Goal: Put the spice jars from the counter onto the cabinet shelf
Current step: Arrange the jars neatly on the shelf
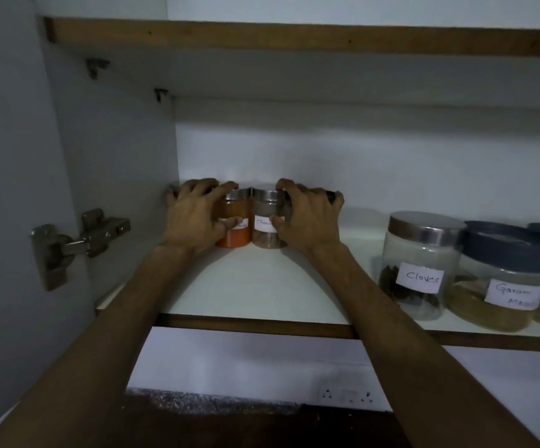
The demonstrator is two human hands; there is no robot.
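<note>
Head view shows the placing step: left hand [194, 218] grips the orange jar [234, 226], right hand [307, 218] the brown jar [267, 226], fingers curled round them at centre frame on the cabinet shelf [255, 286]. Next, likely, both let go.

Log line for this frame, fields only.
left hand grips orange jar | right hand grips brown jar | both upright, side by side on shelf

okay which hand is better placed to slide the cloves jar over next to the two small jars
Right. The right hand grips the brown-spice jar on the side nearer the cloves jar; the left hand holds the orange-spice jar, farther away.
</note>
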